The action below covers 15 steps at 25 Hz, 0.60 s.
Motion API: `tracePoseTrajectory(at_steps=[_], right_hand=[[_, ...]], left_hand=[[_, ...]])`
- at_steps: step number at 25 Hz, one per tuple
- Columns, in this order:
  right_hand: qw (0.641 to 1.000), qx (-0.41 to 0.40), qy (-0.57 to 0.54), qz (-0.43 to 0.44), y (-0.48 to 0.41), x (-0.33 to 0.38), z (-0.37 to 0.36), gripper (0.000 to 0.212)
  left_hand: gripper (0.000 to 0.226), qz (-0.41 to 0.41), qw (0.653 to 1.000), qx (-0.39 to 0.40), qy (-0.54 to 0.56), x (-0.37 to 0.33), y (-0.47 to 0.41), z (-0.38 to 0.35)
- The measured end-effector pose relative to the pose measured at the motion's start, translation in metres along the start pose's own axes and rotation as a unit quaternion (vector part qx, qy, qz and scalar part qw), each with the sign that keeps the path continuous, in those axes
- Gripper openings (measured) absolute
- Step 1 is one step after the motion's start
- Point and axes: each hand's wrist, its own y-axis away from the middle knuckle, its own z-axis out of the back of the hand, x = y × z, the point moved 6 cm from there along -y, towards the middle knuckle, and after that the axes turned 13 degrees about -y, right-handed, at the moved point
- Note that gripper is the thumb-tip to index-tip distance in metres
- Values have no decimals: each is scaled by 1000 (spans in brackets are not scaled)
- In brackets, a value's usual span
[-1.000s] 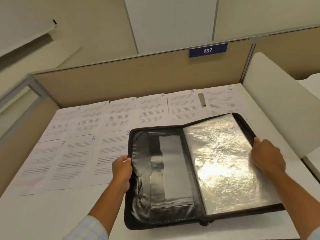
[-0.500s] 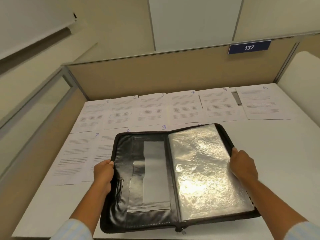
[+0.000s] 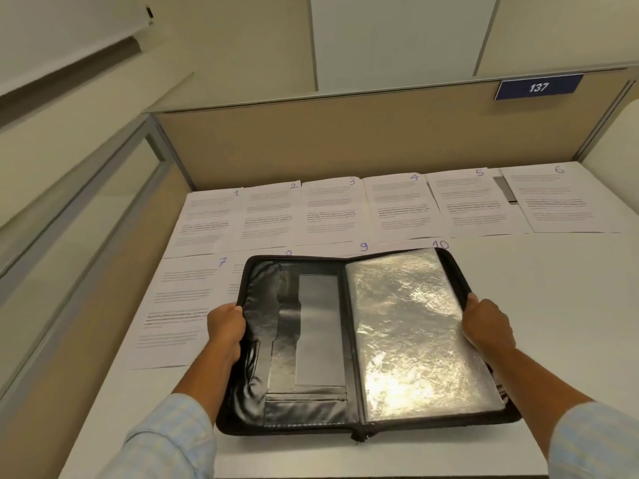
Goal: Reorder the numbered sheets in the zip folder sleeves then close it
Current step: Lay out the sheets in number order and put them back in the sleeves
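Zip folder (image 3: 262, 326) lies open on the white desk (image 3: 570, 323), near edge by the desk's front; can't tell if it's lifted a bit. Left hand (image 3: 224, 328) grips the folder's left rim, fingers curled round it. Right hand (image 3: 487, 326) grips the right rim the same way, partly over the outer edge of the clear sleeves (image 3: 411, 333). The sleeves are stacked on the folder's right half, top one shiny and crinkled. The folder's left half is black lining w/ pockets and a grey panel.

Behind the folder is a row of printed sheets w/ blue handwritten nos., left to right: sheet 1 (image 3: 207, 219), sheet 2 (image 3: 268, 212), sheet 3 (image 3: 330, 209), sheet 4 (image 3: 401, 205), sheet 5 (image 3: 473, 202), sheet 6 (image 3: 560, 202). Sheet 7 (image 3: 179, 305) lies just left of the folder, its right edge under the left hand. Sheet 9 (image 3: 363, 246) and sheet 10 (image 3: 440, 244) are mostly under the folder, only top strips w/ nos. poking out behind its far edge. Another sheet (image 3: 235, 281) btw sheet 7 and sheet 9 is mostly covered too, no. half hidden.

Further behind the folder stands a tan partition (image 3: 345, 143); blue sign (image 3: 538, 87) reading 137 is up to the right on it. Both forearms wear pale blue cuffs.
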Motion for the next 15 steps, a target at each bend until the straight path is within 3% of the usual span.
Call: tracePoseTrajectory(at_steps=[8,12,15], right_hand=[[1000,4,17,15,-3,-8,-5,58],[996,-9,49,70,7,-7,-4,50],[975,-39,146,166,24,-1,-10,45]], left_hand=[[20,-23,995,-28,-90,16,1,-5],[45,-94,976,-25,-197,17,10,-17],[58,-125,935,-29,-331,20,30,-40]])
